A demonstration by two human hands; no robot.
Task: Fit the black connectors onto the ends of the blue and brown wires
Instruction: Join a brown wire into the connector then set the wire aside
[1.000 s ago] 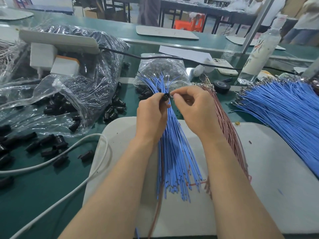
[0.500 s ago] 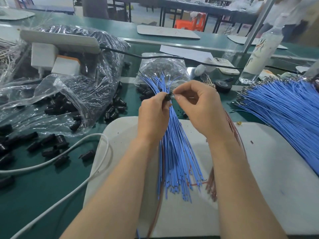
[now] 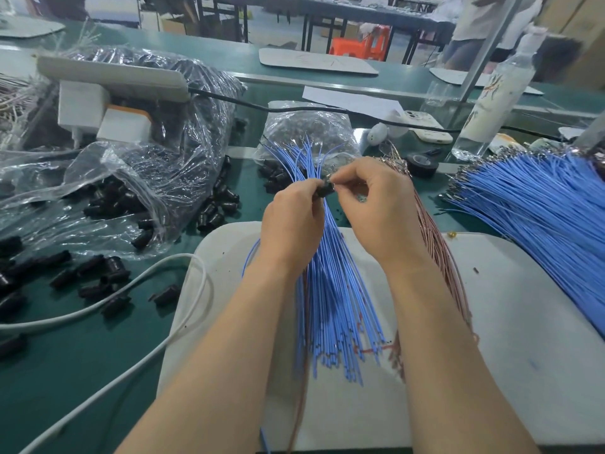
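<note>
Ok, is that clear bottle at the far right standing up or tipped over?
Upright. The bottle stands on its base on the green table, cap end uppermost, leaning only slightly in this wide-angle view.

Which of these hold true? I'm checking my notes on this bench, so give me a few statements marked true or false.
1. The left hand holds a black connector. True.
2. Loose connectors lie on the table left of the mat. True.
3. The right hand lies flat on the mat. False: it is raised, pinching what looks like a wire end at the connector.
4. The big blue wire pile is at the left. False: it lies at the right.
</note>
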